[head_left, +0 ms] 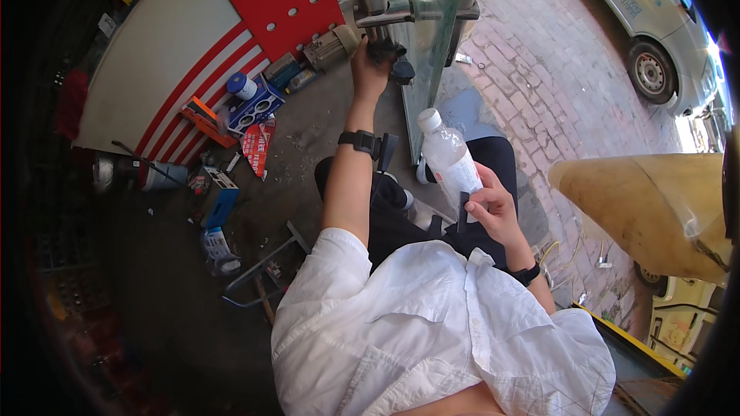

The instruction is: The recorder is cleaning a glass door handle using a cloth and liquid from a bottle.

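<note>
My left hand (pixel 370 69) is stretched forward and grips a dark cloth (pixel 391 58), pressing it against the lower part of a glass door (pixel 432 38) just under its metal handle (pixel 416 11). My right hand (pixel 493 208) is held close to my body and holds a clear plastic water bottle (pixel 451 160) with a white cap, tilted to the upper left. Both wrists carry a black band. I wear a white shirt and dark trousers.
A red and white striped panel (pixel 193 54) leans at the left with boxes, a can and tools scattered on the concrete floor below it. Brick paving (pixel 539 85) lies outside the door, with a parked car (pixel 655 23) at the upper right. A tan rounded object (pixel 647 208) sits at the right.
</note>
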A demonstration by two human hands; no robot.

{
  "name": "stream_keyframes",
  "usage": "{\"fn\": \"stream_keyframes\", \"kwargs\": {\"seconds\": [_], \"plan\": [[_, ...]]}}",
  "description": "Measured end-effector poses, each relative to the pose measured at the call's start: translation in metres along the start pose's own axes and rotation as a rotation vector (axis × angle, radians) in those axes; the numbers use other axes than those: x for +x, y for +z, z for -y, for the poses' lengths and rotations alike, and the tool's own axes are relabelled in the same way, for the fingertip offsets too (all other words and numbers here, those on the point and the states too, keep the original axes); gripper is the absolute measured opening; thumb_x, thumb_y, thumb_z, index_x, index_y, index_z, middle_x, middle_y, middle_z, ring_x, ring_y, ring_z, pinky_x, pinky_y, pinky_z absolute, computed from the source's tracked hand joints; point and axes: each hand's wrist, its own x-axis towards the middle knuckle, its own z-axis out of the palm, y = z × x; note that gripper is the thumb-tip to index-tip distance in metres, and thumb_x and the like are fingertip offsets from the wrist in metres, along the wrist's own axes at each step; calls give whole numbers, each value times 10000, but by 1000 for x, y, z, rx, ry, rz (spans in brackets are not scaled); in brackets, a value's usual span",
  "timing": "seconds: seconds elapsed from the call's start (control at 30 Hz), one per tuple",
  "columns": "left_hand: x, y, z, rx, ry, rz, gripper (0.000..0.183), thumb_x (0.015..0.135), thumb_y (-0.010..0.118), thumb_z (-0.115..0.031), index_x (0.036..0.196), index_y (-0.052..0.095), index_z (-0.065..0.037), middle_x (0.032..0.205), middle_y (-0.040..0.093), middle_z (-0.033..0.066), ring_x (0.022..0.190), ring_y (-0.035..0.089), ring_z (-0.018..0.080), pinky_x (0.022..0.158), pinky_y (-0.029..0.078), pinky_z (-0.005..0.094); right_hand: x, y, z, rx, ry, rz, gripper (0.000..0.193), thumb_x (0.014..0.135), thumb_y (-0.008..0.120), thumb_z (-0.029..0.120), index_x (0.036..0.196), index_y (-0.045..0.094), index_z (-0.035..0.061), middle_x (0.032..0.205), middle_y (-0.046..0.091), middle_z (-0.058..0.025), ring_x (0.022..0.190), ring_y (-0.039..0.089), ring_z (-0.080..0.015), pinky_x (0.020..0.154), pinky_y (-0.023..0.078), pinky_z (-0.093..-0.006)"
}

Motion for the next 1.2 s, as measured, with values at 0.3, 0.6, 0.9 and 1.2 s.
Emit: {"fn": "stream_keyframes", "kwargs": {"seconds": [0.3,0.6,0.9,1.2], "plan": [[20,21,-42,461,261,-356,651,747,816,-155,1269,461,4,1078,623,203,993,622,362,837,481,389,-15,3,3,40,17,27,104,830,741,126,801,688,41,1418,438,-162,1294,452,-281,1083,310,-388],[36,29,-53,324,250,-510,394,736,683,-10,1104,543,-19,953,661,129,851,653,261,789,498,308,-11,-4,-9,9,16,-4,99,821,744,123,805,689,43,1421,442,-177,1292,459,-298,1075,320,-394],[9,23,-26,425,163,-480,469,684,812,-159,1063,564,-38,905,663,142,848,663,337,749,523,383,-8,-5,-4,18,-18,-44,98,815,744,103,803,686,26,1421,451,-191,1297,458,-315,1071,331,-409],[4,10,-18,342,121,-265,477,755,792,-273,1078,546,-23,929,656,139,880,659,328,773,520,388,-23,-15,2,-52,-11,-69,107,818,737,105,790,681,19,1417,456,-181,1287,468,-303,1056,342,-394]]}}
